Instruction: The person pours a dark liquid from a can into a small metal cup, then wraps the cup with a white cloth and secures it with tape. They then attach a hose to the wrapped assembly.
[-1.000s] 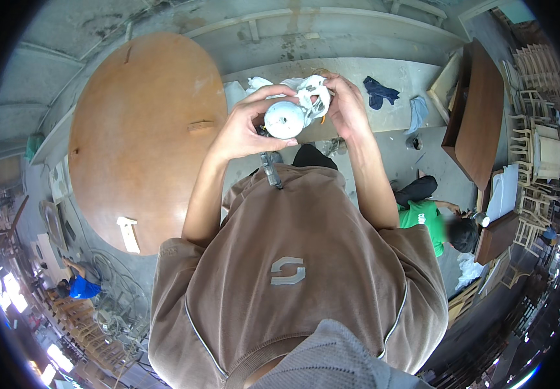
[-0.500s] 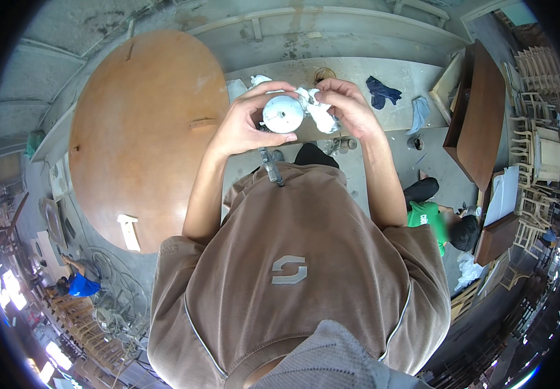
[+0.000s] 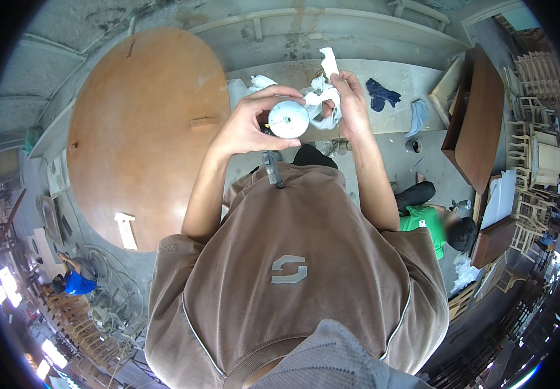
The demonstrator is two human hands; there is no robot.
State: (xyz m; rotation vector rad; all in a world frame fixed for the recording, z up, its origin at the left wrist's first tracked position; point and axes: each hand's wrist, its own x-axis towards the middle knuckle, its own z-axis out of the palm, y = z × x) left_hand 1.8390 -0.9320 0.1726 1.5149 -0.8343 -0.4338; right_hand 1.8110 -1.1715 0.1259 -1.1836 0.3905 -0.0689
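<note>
A round, pale, metal-looking cup (image 3: 289,120) with a small dark hole in the centre of its top faces me. Around its left side curl the fingers and thumb of my left hand (image 3: 254,123). Just right of the cup, my right hand (image 3: 351,97) grips a crumpled white rag (image 3: 322,97), whose loose end sticks up above the fingers. Part of the rag hangs in a loop close to the cup's rim. Below my left hand a dark metal fitting (image 3: 271,168) shows against my brown shirt; what it joins is hidden.
A large round wooden tabletop (image 3: 144,142) fills the left. Ahead, a pale board (image 3: 396,71) bears a dark blue cloth (image 3: 382,94) and a light blue cloth (image 3: 418,115). A can (image 3: 413,146) stands on the floor; a person in green (image 3: 425,227) sits at right, near wooden panels (image 3: 480,123).
My right hand has risen slightly and turned, and the rag's end now points upward instead of drooping. The cup in my left hand has shifted a little right and down.
</note>
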